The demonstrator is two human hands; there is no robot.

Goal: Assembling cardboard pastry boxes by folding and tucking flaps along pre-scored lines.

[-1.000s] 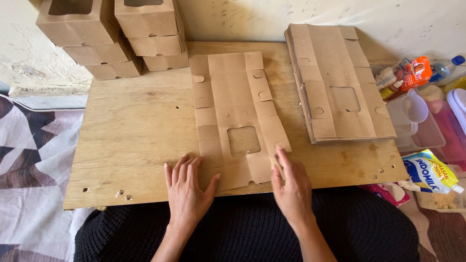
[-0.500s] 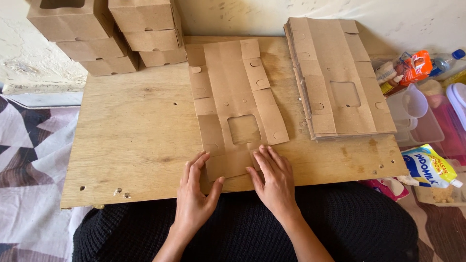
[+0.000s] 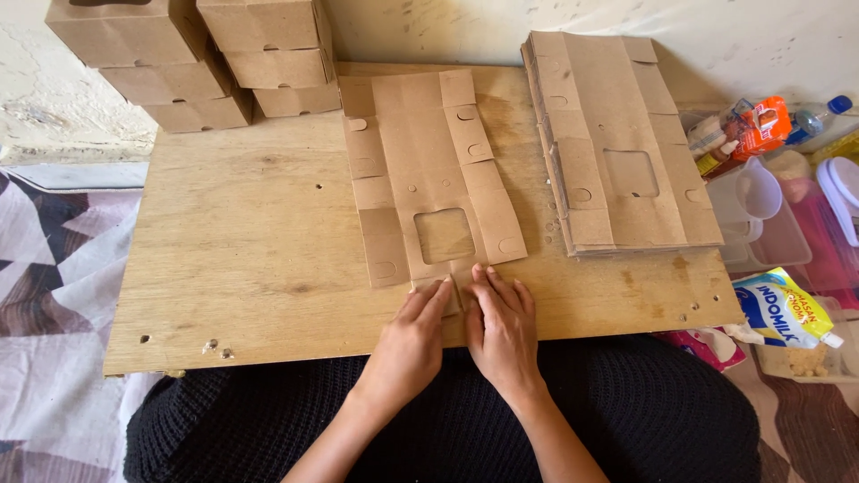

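Observation:
A flat brown cardboard box blank (image 3: pixel 429 170) with a square window cut-out lies in the middle of a wooden board (image 3: pixel 242 241). My left hand (image 3: pixel 413 335) and my right hand (image 3: pixel 501 322) lie side by side at its near end. The fingertips of both press down on the small bottom flap (image 3: pixel 452 291) of the blank, almost touching each other. Neither hand grips anything; the fingers are flat and close together.
A stack of the same flat blanks (image 3: pixel 617 143) lies at the board's right. Several folded cardboard boxes (image 3: pixel 197 58) are piled at the back left. Clear plastic containers (image 3: pixel 756 210), bottles (image 3: pixel 761 125) and a sachet (image 3: pixel 783 309) sit off the right edge. A patterned cloth (image 3: pixel 54 304) lies left.
Both hands have moved inward along the near end of the blank until they meet at its middle flap. The blank has stayed in place on the board.

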